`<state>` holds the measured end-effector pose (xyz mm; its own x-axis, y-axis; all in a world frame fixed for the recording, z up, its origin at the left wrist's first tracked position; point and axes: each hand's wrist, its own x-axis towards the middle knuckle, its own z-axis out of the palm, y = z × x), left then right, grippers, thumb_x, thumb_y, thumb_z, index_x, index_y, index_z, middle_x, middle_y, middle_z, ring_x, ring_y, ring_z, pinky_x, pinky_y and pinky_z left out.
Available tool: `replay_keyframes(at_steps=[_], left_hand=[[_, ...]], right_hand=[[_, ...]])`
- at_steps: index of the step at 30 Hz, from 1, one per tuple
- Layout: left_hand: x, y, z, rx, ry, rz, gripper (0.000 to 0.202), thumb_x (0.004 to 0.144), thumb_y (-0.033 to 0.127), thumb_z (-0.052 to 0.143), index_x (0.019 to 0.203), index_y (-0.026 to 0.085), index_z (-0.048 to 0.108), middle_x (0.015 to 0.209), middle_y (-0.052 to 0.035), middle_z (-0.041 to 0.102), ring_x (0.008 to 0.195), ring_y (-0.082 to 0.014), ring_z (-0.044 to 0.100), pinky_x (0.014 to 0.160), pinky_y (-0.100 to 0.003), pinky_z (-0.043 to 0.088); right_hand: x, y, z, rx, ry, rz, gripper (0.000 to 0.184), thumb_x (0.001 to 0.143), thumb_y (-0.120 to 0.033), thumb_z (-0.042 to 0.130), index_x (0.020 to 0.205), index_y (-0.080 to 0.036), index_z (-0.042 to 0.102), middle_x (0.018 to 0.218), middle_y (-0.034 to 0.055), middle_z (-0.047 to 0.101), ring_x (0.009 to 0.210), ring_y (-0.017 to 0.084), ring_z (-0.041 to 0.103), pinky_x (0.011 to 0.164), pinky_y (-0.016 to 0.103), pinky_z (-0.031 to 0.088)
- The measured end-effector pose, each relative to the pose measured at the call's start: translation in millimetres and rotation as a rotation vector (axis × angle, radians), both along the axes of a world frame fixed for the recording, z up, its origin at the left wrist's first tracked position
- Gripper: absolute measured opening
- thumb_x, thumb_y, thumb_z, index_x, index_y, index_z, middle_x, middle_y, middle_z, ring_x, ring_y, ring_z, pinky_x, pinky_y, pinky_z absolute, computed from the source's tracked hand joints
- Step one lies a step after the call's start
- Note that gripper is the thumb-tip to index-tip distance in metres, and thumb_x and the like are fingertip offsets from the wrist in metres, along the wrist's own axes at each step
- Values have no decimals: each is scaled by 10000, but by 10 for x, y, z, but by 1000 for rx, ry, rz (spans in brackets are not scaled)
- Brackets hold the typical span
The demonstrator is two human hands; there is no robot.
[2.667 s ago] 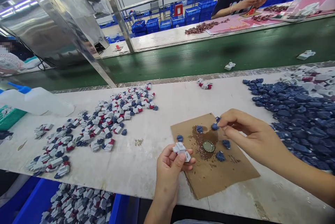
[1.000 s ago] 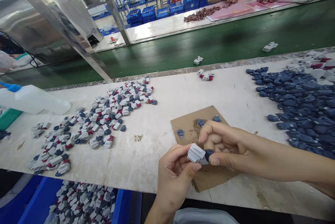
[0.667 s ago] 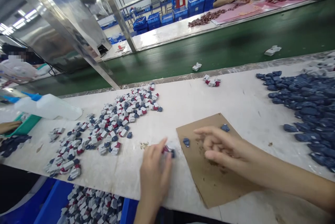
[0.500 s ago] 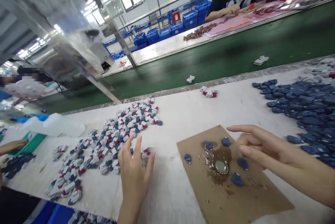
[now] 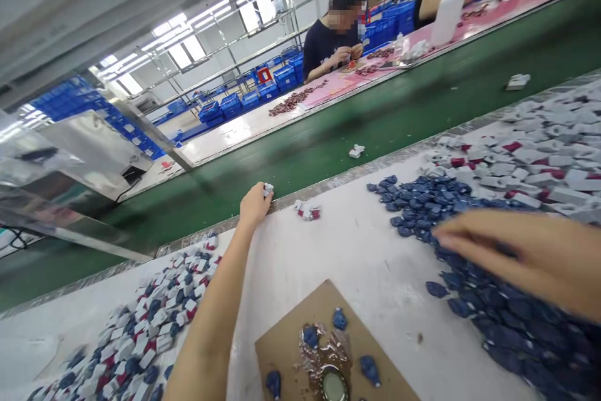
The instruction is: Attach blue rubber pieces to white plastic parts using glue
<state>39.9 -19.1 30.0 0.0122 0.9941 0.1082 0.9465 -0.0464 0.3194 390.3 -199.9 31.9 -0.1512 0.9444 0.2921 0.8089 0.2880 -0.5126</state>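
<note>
My left hand (image 5: 254, 206) is stretched out to the near edge of the green conveyor belt, its fingers closed around a small white-grey plastic piece (image 5: 268, 189). Blurred by motion, my right hand (image 5: 493, 244) hovers over or touches a heap of dark blue moulded pieces (image 5: 516, 319); its grip is unclear. Between my arms lies a brown cardboard sheet (image 5: 277, 341) with a wet, glossy brown patch. On it sit several blue pieces (image 5: 370, 370) and a round bottle cap (image 5: 334, 383), cut off by the lower frame edge.
Assembled white, red and blue pieces (image 5: 154, 319) are heaped at left. White and red parts (image 5: 539, 163) pile up at far right. A small cluster (image 5: 307, 209) lies near the belt (image 5: 300, 157), which carries two white pieces. Across it, co-workers sit at a pink-covered bench (image 5: 328, 91).
My left hand has gone from open above the table to the belt's edge, closing on a white piece. My right hand has moved from beside the cardboard to the blue heap. The view has shifted.
</note>
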Motion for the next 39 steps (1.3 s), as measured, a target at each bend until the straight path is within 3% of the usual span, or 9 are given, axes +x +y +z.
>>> replay_keyframes(at_steps=[2, 6, 11, 16, 19, 22, 28, 34, 39], left_hand=[[-74, -240, 71, 6, -76, 42, 236, 922, 334, 581, 1064, 146, 595, 996, -63, 658, 895, -208, 639, 794, -395, 526], [-271, -980, 195, -42, -309, 116, 197, 889, 378, 542, 813, 216, 461, 612, 40, 534, 599, -167, 567, 565, -270, 419], [-450, -2101, 111, -180, -649, 187, 357, 793, 533, 563, 799, 257, 336, 465, 130, 390, 356, -100, 393, 399, -208, 289], [-375, -2866, -7, -222, -928, 253, 419, 751, 565, 635, 876, 232, 414, 588, 113, 355, 425, -56, 297, 408, -178, 252], [-306, -3100, -4, -312, -1256, 213, 393, 750, 521, 663, 905, 211, 480, 649, 83, 376, 493, -57, 287, 416, -155, 205], [-269, -3264, 6, -398, -1525, 187, 343, 716, 482, 657, 858, 203, 516, 688, 55, 422, 526, -72, 351, 391, -141, 227], [-137, -3540, -52, -289, -1555, 238, 385, 815, 537, 645, 896, 163, 603, 693, 22, 505, 543, -84, 465, 388, -153, 370], [10, -3717, -133, -307, -1727, 306, 459, 737, 582, 728, 847, 150, 616, 665, 30, 526, 514, -69, 481, 379, -146, 400], [73, -3718, -147, -304, -1790, 332, 396, 757, 521, 743, 832, 155, 613, 685, 28, 548, 517, -62, 500, 382, -136, 413]], right_hand=[[89, 468, 152, -75, -378, -32, 201, 893, -340, 580, 884, -210, 733, 847, 49, 734, 736, 200, 675, 579, 280, 440], [-185, 1126, 159, -102, -524, -5, 294, 967, -347, 520, 933, -116, 699, 914, 55, 689, 959, 213, 651, 723, 305, 484], [-565, 1243, 15, -138, -591, -56, 608, 1064, -341, 155, 953, -52, 678, 1040, 43, 648, 927, 155, 653, 795, 313, 480], [-758, 1196, 77, -162, -530, -25, 505, 1006, -444, 359, 889, -65, 672, 808, 41, 680, 726, 138, 661, 639, 267, 450], [-940, 918, 157, -138, -438, 126, 633, 929, -540, 298, 881, -51, 697, 734, 64, 698, 676, 139, 649, 597, 301, 369], [-1156, 391, 187, -142, -381, 333, 503, 952, -505, 365, 846, -155, 709, 731, 20, 713, 667, 132, 646, 633, 279, 387], [-1497, -580, -69, -135, -358, 564, 318, 998, -442, 371, 930, -215, 583, 642, 17, 681, 519, 182, 608, 501, 273, 347], [-1627, -735, -285, 88, -168, 686, 490, 1025, -511, 263, 653, -236, 424, 564, 6, 587, 494, 155, 536, 495, 272, 334], [-1642, -721, -276, 79, -108, 651, 535, 1012, -548, 261, 603, -240, 415, 527, 5, 553, 466, 150, 494, 489, 286, 332]])
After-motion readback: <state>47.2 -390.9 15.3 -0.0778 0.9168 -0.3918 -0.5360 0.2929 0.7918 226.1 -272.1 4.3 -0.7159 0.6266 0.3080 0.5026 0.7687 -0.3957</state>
